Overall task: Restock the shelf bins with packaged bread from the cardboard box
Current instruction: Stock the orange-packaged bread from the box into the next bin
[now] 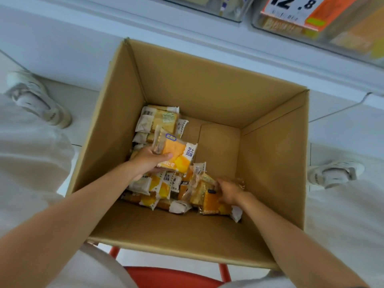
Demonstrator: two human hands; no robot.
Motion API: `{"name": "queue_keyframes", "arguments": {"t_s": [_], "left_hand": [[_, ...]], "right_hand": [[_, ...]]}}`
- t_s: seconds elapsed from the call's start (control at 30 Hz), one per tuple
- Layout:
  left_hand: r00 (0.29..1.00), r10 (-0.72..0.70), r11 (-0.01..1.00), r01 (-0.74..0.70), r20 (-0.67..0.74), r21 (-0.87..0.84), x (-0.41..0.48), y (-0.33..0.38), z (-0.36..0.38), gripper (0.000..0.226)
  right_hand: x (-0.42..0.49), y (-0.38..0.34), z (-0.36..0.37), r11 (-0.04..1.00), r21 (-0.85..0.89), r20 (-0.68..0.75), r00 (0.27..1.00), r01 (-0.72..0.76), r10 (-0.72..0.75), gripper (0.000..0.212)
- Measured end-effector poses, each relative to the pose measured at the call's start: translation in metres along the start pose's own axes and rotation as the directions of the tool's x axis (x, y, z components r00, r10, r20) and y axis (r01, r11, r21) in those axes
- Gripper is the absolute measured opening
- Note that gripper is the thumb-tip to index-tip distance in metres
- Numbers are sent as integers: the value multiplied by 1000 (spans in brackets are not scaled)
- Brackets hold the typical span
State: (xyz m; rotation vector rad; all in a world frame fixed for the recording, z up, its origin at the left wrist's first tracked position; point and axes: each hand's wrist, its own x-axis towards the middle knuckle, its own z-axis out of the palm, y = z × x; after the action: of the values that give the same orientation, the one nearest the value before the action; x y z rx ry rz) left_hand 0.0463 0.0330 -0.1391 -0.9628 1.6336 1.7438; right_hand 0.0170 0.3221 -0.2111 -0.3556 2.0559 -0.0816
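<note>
Head view, looking straight down into an open brown cardboard box (207,84) that seems to rest on a red stool (172,276), probably to bring it within easy reach. A low heap of bread packets (158,121) covers the left and near part of its floor; the far right part is bare cardboard. The left hand (145,162) grips a yellow-and-white plastic packet of bread (177,155), thumb across its face, lifted just clear of the heap, likely ready to carry up. The right hand (228,191) reaches low, fingers curled round an orange clear-wrapped packet (208,201) lying in the heap, apparently gathering a second one. Clear plastic shelf bins (340,36) with an orange-and-white price card (291,11) sit beyond the box, near enough for short transfers.
</note>
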Motion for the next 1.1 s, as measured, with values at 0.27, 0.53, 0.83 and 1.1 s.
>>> {"name": "queue_keyframes", "arguments": {"t_s": [0.27, 0.53, 0.83, 1.1], "left_hand": [[999, -25, 996, 27, 28, -86, 1, -4, -4, 24], [1000, 20, 999, -21, -24, -42, -2, -2, 0, 21], [996, 84, 995, -86, 39, 51, -23, 37, 19, 64], [905, 282, 914, -354, 318, 199, -71, 128, 57, 39]], "right_hand": [[2, 3, 7, 991, 135, -102, 994, -15, 29, 36], [-10, -21, -32, 959, 199, -164, 972, 202, -170, 22], [-63, -53, -124, 831, 282, -411, 843, 479, -347, 10], [-146, -65, -212, 810, 265, -561, 766, 524, -313, 65]]}}
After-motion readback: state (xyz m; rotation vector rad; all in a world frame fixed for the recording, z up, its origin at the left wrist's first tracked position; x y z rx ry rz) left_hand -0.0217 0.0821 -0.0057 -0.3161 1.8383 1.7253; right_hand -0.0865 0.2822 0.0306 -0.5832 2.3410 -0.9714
